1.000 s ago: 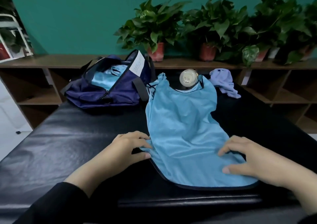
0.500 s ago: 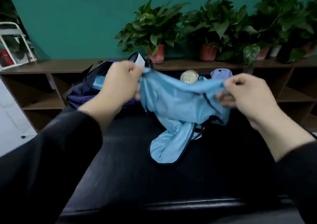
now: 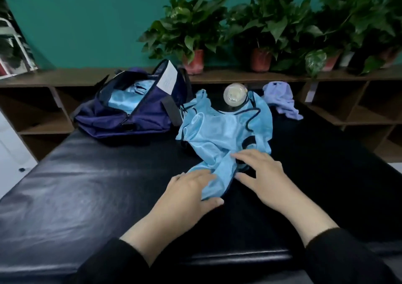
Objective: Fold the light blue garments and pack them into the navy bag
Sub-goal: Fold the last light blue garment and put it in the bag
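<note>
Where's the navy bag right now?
Head view: the navy bag sits open at the table's far left, touching the light blue garment on its right.

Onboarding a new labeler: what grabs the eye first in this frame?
The rumpled light blue garment mid-table, with the left hand and right hand resting flat on its near end. Next, the open navy bag at back left, already holding light blue fabric. Then the potted plants along the shelf against the teal wall.

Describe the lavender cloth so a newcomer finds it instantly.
Start at the black padded table and go to its far right corner, below the potted plants. The lavender cloth lies crumpled there, right of the clear bottle; it is purple-tinted, unlike the light blue garment.
</note>
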